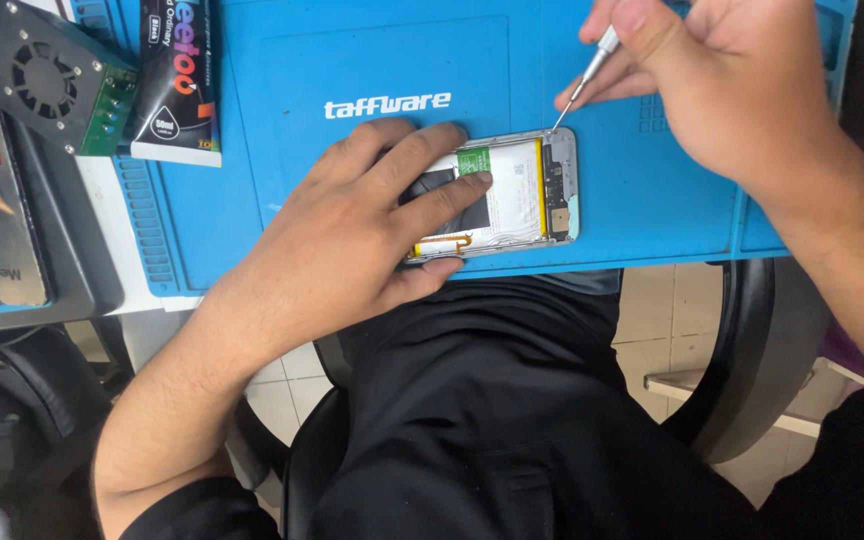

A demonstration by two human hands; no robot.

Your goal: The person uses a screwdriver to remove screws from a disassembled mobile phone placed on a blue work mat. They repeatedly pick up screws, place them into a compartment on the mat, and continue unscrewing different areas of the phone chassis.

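While the left hand point(352, 235) is pressing the opened smartphone point(512, 195) flat on the blue repair mat point(352, 60), the right hand point(722, 80) is pinching a precision screwdriver point(584, 78), tip at the phone's top corner screw — prob. needing steady, straight-down turning.

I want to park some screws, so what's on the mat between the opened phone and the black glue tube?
In the head view, only the left hand, which lies across the phone. Beyond it the blue mat is bare up to the glue tube.
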